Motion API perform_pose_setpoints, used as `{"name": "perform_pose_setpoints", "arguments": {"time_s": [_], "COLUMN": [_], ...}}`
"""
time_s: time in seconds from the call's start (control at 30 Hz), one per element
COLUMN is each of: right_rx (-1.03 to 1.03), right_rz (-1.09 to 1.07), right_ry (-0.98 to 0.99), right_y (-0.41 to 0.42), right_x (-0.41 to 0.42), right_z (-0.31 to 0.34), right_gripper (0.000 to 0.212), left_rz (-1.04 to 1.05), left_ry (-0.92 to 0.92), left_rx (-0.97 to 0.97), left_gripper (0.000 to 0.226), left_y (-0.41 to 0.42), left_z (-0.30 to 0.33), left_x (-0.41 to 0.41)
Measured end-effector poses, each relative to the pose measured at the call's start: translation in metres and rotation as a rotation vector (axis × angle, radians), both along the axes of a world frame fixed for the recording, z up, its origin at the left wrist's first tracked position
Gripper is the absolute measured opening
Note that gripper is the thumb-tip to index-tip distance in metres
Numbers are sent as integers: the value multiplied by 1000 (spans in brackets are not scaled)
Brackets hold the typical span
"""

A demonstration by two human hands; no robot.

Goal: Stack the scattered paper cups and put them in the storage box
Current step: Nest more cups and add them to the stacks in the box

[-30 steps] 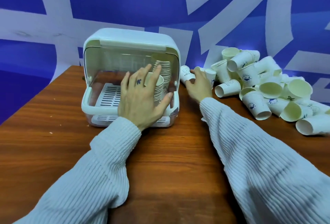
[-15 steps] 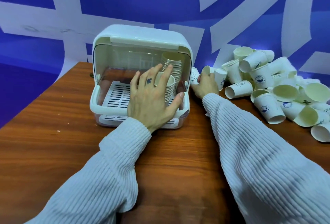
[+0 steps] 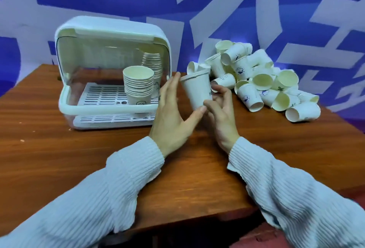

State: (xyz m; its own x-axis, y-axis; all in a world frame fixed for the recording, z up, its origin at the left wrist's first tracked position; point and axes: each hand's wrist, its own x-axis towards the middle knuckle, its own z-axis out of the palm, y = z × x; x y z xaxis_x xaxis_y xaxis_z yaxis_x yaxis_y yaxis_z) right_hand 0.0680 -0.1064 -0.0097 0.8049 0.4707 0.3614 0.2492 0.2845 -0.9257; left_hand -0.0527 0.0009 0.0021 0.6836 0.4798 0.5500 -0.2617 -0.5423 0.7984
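The right hand pinches a single paper cup low on its wall, thumb and fingers curled round the base end, so that grip is narrow and holding the cup. The left hand lies along the cup's other side with straight fingers and its thumb tip touching the base; it steadies the cup without closing on it. The cup is upright, tilted slightly, and raised above the tabletop.

At nine o'clock from the cup stands the storage box, lid raised, with a stack of cups in front and a taller stack behind it. At three o'clock lies the loose pile of cups, tumbled on their sides.

The pinch sits low on thin paper, so a hard squeeze could likely crease the wall, and a loose one could let the cup tip out. A careless reach could topple the front stack.

Blue printed marks show on several cups, and a small drawn face on the front stack's lowest cup; no lettering is legible.
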Motion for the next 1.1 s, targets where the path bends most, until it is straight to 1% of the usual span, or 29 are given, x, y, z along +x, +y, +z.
{"name": "perform_pose_setpoints", "arguments": {"time_s": [0.07, 0.13, 0.17, 0.2, 0.23, 0.27, 0.3, 0.33, 0.4, 0.47, 0.5, 0.6, 0.67, 0.77, 0.83, 0.9, 0.97, 1.0, 1.1], "right_rx": [-102, -237, -286, -323, -362, -414, -480, -557, -707, -823, -873, -941, -921, -944, -993, -1095, -1204, -1211, -1059], "right_rz": [122, 172, 146, 76, -41, -189, -342, -471, -619, -661, -673, -713, -711, -623, -553, -477, -415, -408, -481], "right_ry": [-111, -189, -224, -267, -312, -346, -367, -376, -334, -276, -267, -333, -419, -554, -622, -670, -658, -610, -446], "right_y": [-20, -32, -37, -41, -46, -50, -55, -59, -68, -76, -78, -82, -75, -53, -35, -18, -3, 4, 19], "right_x": [-21, -29, -26, -18, -6, 9, 26, 44, 77, 99, 106, 115, 116, 118, 122, 130, 140, 146, 162], "right_z": [-4, -6, -5, -3, 1, 6, 11, 15, 17, 17, 16, 15, 16, 20, 22, 21, 18, 17, 19], "right_gripper": [52, 46, 40, 31, 21, 10, 5, 9, 28, 44, 48, 45, 42, 40, 39, 38, 43, 46, 53], "left_rz": [-11, -13, -13, -5, 3, 6, 4, 0, -15, -35, -42, -52, -61, -73, -80, -80, -77, -74, -70], "left_ry": [23, 29, 24, 22, 25, 29, 30, 27, 19, 16, 16, 25, 38, 66, 99, 114, 119, 121, 129], "left_rx": [-104, -169, -196, -211, -212, -204, -186, -160, -111, -67, -46, 29, 78, 114, 125, 138, 146, 146, 140], "left_gripper": [103, 98, 93, 87, 80, 71, 59, 46, 28, 25, 26, 24, 23, 27, 33, 36, 36, 36, 37], "left_y": [0, 2, 3, 4, 5, 4, 3, 2, 0, -1, -1, -2, -2, 0, 3, 5, 6, 6, 6], "left_z": [-3, -5, -6, -7, -8, -9, -9, -10, -12, -13, -14, -17, -19, -21, -22, -23, -25, -26, -28], "left_x": [1, 2, 3, 3, 4, 4, 4, 5, 5, 6, 6, 5, 4, 5, 6, 7, 8, 8, 10]}}
